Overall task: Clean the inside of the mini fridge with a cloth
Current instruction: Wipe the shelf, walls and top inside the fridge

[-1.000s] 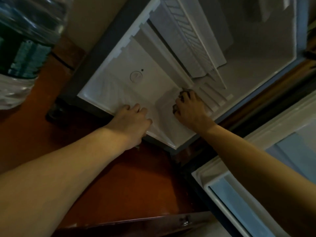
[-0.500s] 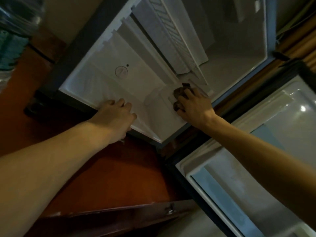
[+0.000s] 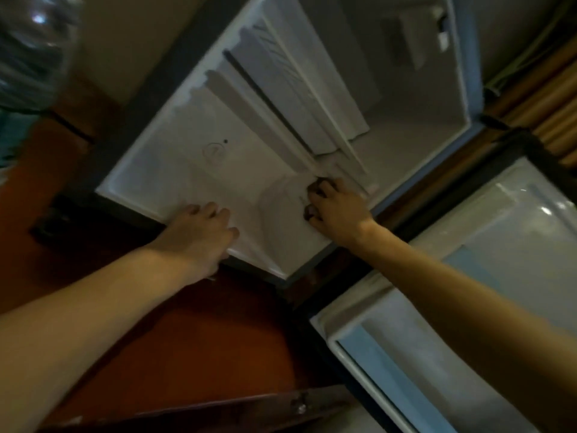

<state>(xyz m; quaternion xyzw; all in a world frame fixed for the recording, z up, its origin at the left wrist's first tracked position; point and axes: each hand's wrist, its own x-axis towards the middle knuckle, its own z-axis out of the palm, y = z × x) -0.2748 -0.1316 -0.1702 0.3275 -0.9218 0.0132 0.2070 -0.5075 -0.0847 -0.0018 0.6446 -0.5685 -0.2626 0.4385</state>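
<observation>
At the far left a clear, ribbed plastic water bottle (image 3: 29, 48) looms blurred at the frame's edge, above a reddish-brown wooden surface (image 3: 187, 332) with a smooth sheen. The left hand (image 3: 199, 235) rests on the front rim of the open mini fridge (image 3: 218, 170), fingers laid over the white lip and only loosely bent, gripping nothing that can be made out. The fridge's interior is smooth white moulded plastic with stepped ledges along the side wall, a small round dial embossed on it, and a flat white shelf (image 3: 312, 98) with a dark edge slotted further in. The right hand (image 3: 338, 206) is clenched around a dark, crumpled cloth (image 3: 315, 195), which peeks out between the fingers and is pressed against the fridge's white inner surface near the corner. At the right the open fridge door (image 3: 468, 276) shows a glossy white liner with pale blue panels.
</observation>
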